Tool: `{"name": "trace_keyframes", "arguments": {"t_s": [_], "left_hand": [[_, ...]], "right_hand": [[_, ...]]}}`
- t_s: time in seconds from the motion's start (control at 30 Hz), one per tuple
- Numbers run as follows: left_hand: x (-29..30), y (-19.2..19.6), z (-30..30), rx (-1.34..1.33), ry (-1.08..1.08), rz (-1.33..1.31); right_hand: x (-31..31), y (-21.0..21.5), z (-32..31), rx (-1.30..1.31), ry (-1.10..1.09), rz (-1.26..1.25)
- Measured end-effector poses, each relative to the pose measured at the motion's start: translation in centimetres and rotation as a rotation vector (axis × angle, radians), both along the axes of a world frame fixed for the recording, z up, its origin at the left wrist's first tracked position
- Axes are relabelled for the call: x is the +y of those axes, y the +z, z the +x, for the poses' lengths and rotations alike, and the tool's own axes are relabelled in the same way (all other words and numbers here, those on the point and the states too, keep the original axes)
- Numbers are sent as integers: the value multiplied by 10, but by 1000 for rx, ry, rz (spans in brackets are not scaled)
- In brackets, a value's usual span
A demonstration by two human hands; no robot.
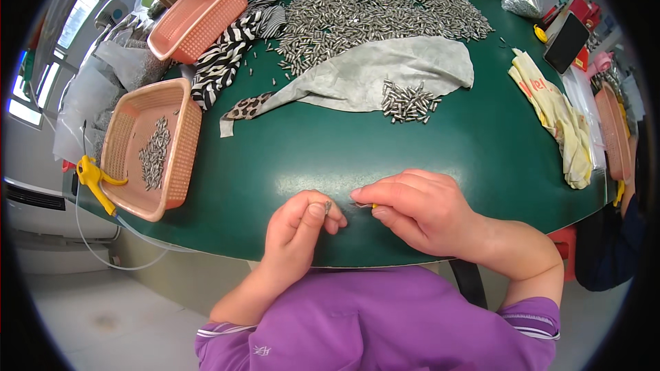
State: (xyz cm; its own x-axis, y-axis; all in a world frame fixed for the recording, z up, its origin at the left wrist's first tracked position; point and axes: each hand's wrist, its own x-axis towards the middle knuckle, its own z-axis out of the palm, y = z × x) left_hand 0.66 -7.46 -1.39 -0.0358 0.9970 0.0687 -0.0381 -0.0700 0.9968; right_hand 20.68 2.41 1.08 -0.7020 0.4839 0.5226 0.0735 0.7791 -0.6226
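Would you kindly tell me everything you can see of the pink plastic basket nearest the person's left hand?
The pink rectangular plastic basket has slotted, lattice-like walls and a rolled rim. It sits upright and open on the green table, at its left edge, with a corner slightly overhanging. Inside lies a small scatter of short silver metal pins, covering only part of the bottom. A yellow-handled air blow gun with a thin hose rests against its near side. Neither hand touches it.

Workshop: metal pins heaped, sorting baskets.
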Motion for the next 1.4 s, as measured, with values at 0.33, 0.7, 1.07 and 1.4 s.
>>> {"name": "trace_keyframes", "arguments": {"t_s": [0.33,0.7,1.07,1.4], "left_hand": [[-4,5,7,-16,75,-23],[-7,50,-136,693,934,318],[-29,41,-140,705,783,405],[-21,1,-39,39,257,111]], "right_hand": [[-4,-1,3,-133,-27,3],[0,-14,9,-182,-8,11],[2,-21,12,-239,66,49],[8,-19,3,-254,45,55]]}}
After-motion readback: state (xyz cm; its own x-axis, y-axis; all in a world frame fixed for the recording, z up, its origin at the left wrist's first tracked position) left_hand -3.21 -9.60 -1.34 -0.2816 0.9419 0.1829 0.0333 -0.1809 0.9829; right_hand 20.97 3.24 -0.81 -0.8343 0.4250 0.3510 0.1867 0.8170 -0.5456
